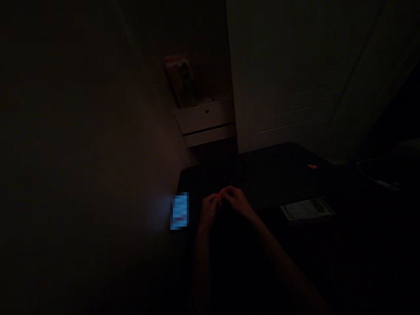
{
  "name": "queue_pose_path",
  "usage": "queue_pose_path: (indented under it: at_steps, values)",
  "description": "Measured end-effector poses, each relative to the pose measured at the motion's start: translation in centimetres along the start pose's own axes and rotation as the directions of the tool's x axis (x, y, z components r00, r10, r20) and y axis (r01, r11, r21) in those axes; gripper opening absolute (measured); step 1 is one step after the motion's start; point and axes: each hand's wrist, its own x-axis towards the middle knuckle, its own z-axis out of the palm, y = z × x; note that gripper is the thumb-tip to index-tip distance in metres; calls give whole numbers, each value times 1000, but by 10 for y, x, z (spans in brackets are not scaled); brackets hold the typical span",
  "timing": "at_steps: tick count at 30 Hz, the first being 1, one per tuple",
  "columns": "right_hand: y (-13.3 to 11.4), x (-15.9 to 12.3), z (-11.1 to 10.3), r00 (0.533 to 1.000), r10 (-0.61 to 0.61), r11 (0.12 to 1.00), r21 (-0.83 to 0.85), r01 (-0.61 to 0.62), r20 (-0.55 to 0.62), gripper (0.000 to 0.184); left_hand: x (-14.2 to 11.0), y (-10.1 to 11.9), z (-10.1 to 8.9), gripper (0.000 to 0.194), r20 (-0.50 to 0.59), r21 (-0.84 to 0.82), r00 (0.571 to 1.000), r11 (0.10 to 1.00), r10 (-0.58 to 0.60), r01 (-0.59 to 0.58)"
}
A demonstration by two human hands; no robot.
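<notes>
Pinching a small red piece [220, 195] with my left hand [209, 207] and right hand [235, 199], I work at the dark table [272, 177].

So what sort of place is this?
Probably a room in a home, though it's very dark. A pale drawer unit stands at the back, a pale panel, perhaps a door, beside it, and a low-looking dark table in front.

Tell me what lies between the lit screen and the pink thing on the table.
In the head view: left hand and right hand, with a small red thing between them.
</notes>
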Motion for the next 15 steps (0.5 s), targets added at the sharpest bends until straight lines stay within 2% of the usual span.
queue_pose_path:
  at_steps: [7,11,13,15]
  values:
    - [-6,-2,-10,982,-175,972,-146,185,77,22,3,-3,3,29,-28,-108,996,991,-80,77]
    - [-8,-5,-7,959,-245,936,-225,272,139,41,4,-1,6,39,-54,-187,992,977,-114,102]
    - [-10,-7,-3,957,-255,916,-283,284,135,50,3,1,7,42,-67,-144,995,987,-79,69]
    - [-12,-8,1,960,-256,896,-344,281,117,50,3,2,8,42,-69,-84,996,995,-53,47]
